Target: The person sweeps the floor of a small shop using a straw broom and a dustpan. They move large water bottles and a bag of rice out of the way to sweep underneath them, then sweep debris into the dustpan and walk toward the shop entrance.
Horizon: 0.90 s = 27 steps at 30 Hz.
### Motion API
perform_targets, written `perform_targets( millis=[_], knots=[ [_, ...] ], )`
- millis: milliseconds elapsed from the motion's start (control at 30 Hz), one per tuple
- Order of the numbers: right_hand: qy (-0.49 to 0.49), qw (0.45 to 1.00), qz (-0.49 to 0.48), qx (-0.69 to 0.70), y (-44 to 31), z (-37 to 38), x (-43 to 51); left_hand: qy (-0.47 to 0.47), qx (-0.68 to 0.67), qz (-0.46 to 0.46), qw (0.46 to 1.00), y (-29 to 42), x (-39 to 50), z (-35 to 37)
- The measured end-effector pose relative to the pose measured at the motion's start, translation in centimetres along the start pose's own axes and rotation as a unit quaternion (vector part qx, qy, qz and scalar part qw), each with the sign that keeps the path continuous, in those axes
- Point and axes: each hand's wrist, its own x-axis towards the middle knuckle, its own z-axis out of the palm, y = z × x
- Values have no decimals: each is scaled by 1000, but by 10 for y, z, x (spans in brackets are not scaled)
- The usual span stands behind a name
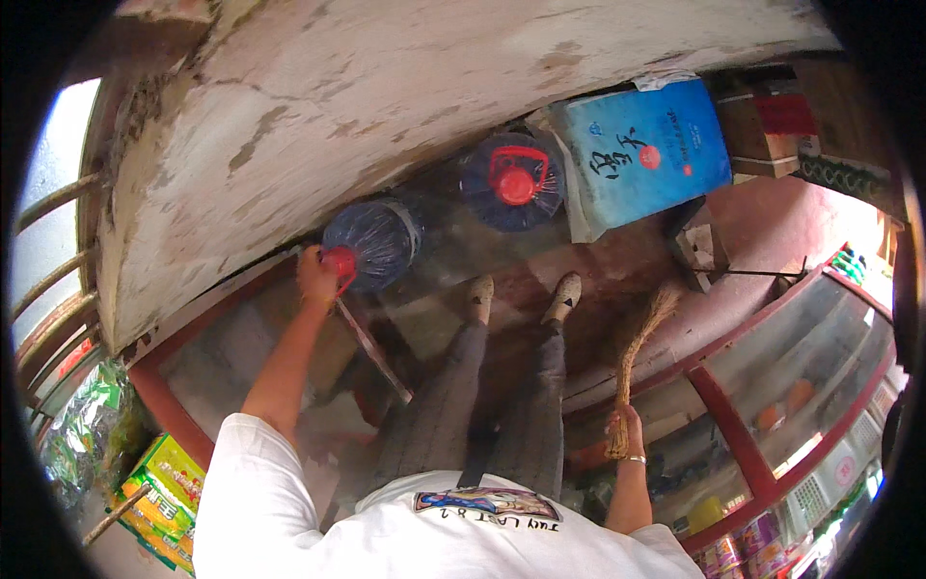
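My left hand [317, 273] grips the red cap and handle end of a large bluish plastic water jug [377, 242]. That jug is tilted, its red end towards me, close to the foot of the wall. In my right hand [628, 428] is a straw hand broom [631, 362], held by its bound handle. Its bristles point away from me, towards the floor. A second water jug [477, 195] with a red cap and carrying handle stands farther off, beside a blue printed cardboard box [644, 152]. Writing covers part of the box.
A stained plaster wall [325, 94] runs along the far side. Red-framed glass display cases [731, 427] flank me on the right, with another red-framed pane [231, 347] on the left. Cardboard boxes [767, 137] stand at far right; a yellow-green carton [163, 492] lies lower left.
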Motion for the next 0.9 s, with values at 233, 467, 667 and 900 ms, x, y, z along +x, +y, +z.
perform_targets(
  millis=[233,467,667,900],
  knots=[
    [5,998,29,54,2,-28,-4,-93,-136,290,943,253,68,71],
    [29,995,48,88,2,-42,-17,-324,127,326,879,356,81,97],
    [20,997,38,58,4,-57,-24,-289,32,211,933,313,31,95],
    [8,997,34,69,5,-73,-14,-259,-83,78,959,280,2,100]
  ],
)
